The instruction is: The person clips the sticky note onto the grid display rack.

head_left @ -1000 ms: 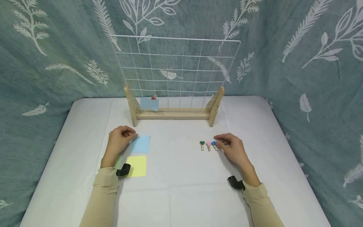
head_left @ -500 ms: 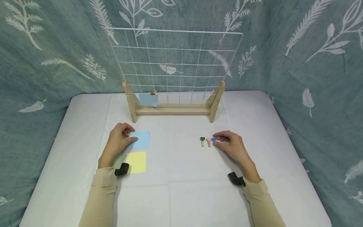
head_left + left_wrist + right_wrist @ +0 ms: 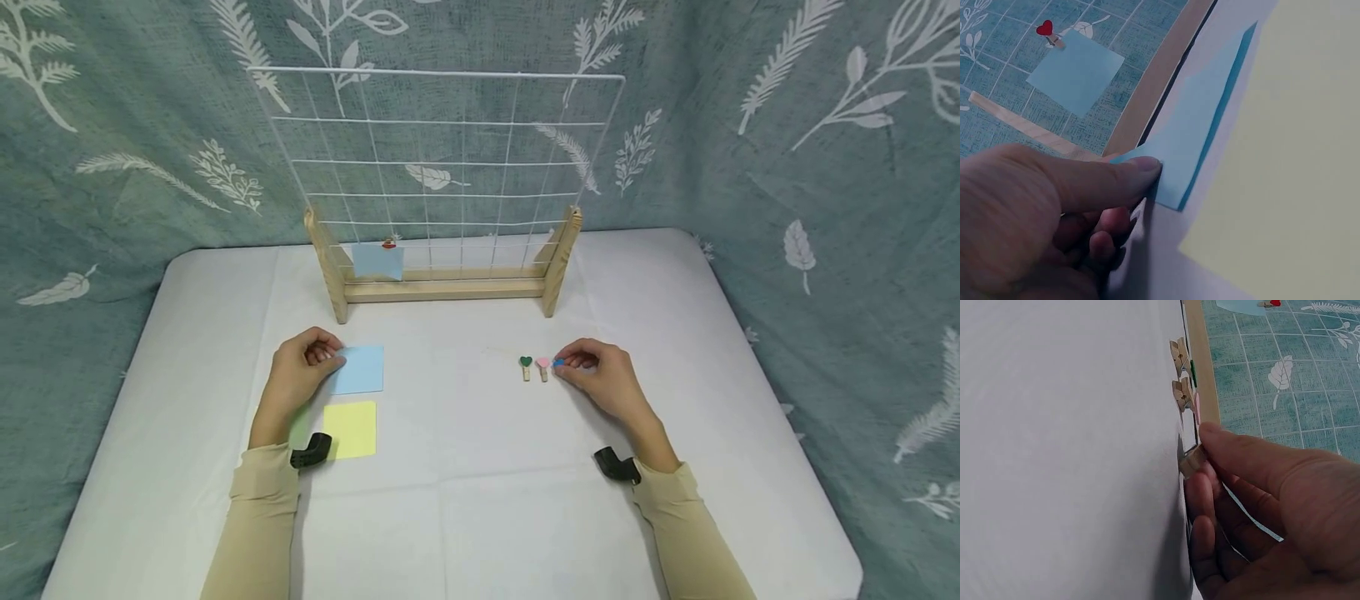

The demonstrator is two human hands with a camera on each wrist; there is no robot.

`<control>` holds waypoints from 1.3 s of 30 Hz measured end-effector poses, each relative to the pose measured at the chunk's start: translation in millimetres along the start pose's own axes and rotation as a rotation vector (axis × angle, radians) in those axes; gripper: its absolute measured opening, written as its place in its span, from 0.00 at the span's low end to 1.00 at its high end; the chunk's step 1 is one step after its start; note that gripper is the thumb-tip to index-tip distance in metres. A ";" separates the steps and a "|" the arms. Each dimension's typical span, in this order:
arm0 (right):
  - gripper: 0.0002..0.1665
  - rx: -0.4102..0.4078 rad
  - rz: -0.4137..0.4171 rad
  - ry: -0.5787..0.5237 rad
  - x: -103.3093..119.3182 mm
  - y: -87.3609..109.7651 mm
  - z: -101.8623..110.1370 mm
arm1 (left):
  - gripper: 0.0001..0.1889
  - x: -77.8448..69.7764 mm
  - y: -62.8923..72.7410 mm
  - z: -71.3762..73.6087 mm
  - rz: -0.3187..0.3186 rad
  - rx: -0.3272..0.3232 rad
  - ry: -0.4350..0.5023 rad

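My left hand (image 3: pixel 298 367) pinches the left edge of a light blue paper note (image 3: pixel 362 371), thumb on top. In the left wrist view that note (image 3: pixel 1194 134) is tilted up from the white tabletop. Over on the right, my right hand (image 3: pixel 606 379) holds a small wooden clothespin (image 3: pixel 1192 461) between thumb and fingertips; its blue heart shows in the head view. Beside it lie a pink-heart clothespin (image 3: pixel 543 369) and a green-heart clothespin (image 3: pixel 526 369). A yellow note (image 3: pixel 350 430) lies nearer me, with a green note (image 3: pixel 298 427) partly hidden by my left wrist.
A white wire grid (image 3: pixel 462 162) stands on a wooden base (image 3: pixel 446 290) at the back of the table. Low on its left hangs another blue note (image 3: pixel 378 263), clipped by a red-heart clothespin (image 3: pixel 1050 34). Leaf-patterned cloth (image 3: pixel 720 167) surrounds the table.
The right fingers have closed round the blue-heart clothespin, which lay on the table a second ago. The left hand has gone from the blue note's edge to pinching it. The head view has shifted slightly.
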State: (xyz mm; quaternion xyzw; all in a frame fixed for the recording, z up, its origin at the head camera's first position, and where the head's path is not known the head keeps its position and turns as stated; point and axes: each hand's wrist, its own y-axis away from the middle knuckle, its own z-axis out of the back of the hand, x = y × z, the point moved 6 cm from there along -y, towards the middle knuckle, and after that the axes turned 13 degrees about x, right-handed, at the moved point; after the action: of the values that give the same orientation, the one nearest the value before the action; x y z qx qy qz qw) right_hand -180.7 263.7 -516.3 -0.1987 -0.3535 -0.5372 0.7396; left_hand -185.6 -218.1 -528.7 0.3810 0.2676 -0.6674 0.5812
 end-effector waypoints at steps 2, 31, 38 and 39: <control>0.07 -0.001 0.003 -0.017 1.7 0.4 1.5 | 0.07 -0.5 0.4 1.5 0.003 -0.015 0.001; 0.11 -0.006 0.008 0.002 17.5 4.6 2.2 | 0.04 -6.7 3.3 6.1 -0.002 -0.092 0.038; 0.11 -0.022 -0.013 -0.043 16.9 4.6 3.1 | 0.04 -10.5 0.5 8.2 -0.028 -0.104 0.068; 0.11 -0.027 -0.013 -0.052 17.0 5.1 3.7 | 0.04 -11.1 0.0 8.7 -0.033 -0.108 0.072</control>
State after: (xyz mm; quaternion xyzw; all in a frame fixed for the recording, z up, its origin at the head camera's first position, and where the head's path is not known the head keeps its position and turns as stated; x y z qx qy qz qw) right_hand -174.1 256.8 -500.8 -0.2204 -0.3667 -0.5414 0.7238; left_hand -186.9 -218.7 -514.7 0.3685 0.3303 -0.6474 0.5797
